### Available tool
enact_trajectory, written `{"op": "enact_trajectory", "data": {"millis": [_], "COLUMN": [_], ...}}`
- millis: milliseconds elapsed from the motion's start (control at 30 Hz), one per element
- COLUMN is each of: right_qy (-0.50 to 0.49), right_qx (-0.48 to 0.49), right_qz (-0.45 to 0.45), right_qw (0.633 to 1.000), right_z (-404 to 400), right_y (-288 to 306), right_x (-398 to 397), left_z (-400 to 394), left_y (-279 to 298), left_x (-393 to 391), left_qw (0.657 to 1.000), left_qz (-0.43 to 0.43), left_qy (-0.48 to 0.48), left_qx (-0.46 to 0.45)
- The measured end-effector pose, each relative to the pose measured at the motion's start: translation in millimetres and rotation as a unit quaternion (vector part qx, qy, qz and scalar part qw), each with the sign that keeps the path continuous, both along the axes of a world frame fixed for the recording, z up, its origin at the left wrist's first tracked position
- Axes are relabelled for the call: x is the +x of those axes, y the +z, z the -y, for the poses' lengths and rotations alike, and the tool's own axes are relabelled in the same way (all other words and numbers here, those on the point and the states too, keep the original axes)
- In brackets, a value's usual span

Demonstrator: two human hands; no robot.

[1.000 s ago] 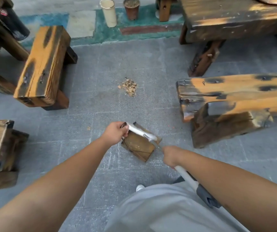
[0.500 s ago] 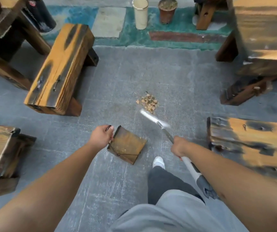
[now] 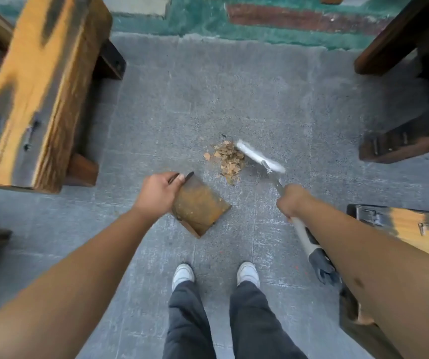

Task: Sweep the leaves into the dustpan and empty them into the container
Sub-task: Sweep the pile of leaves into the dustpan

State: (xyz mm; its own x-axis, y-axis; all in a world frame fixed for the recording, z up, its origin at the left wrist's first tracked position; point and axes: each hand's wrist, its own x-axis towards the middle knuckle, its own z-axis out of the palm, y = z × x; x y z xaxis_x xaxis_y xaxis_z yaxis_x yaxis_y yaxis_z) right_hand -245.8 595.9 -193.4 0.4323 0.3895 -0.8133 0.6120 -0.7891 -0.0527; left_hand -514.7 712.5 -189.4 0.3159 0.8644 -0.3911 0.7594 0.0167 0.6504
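A small pile of dry brown leaves (image 3: 227, 159) lies on the grey paved floor. My left hand (image 3: 157, 194) grips the handle end of a rusty brown dustpan (image 3: 200, 207), held just left of and nearer than the pile. My right hand (image 3: 292, 200) is closed around the shaft of a broom whose white head (image 3: 260, 156) sits right beside the pile's right edge. The broom's grey grip end (image 3: 320, 265) runs back under my right forearm. The container is mostly out of frame at the top.
A long wooden bench (image 3: 34, 84) stands at the left, dark wooden table legs (image 3: 399, 47) at the upper right, and another bench (image 3: 415, 226) at the right. My two white shoes (image 3: 214, 274) stand on the floor below the dustpan. Green painted ground (image 3: 260, 19) lies ahead.
I have stepped forward, so the leaf pile is now close. The broom head swung out from over the dustpan to the pile's right side; the dustpan stays in my left hand.
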Motion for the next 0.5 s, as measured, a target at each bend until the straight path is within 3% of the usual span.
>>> {"op": "enact_trajectory", "data": {"millis": [67, 167, 367, 500], "right_qy": [-0.019, -0.037, 0.063, 0.059], "right_qx": [-0.002, 0.005, -0.032, -0.039], "right_qz": [0.010, 0.024, 0.046, 0.044], "right_qw": [1.000, 0.999, 0.996, 0.997], "right_z": [-19.5, -34.8, -50.2, -39.8], "right_y": [-31.7, -56.2, -119.5, -154.5], "right_x": [4.8, 8.8, -8.6, -25.9], "left_z": [-28.8, -54.5, -108.2, -124.6], "left_y": [-21.8, -33.3, -75.2, -88.8], "left_x": [19.7, 47.3, 82.3, 110.3], "left_qw": [1.000, 0.999, 0.989, 0.984], "left_qz": [-0.005, 0.053, 0.134, 0.163], "left_qy": [-0.023, -0.007, 0.045, 0.037], "left_qx": [0.014, 0.008, 0.046, 0.061]}}
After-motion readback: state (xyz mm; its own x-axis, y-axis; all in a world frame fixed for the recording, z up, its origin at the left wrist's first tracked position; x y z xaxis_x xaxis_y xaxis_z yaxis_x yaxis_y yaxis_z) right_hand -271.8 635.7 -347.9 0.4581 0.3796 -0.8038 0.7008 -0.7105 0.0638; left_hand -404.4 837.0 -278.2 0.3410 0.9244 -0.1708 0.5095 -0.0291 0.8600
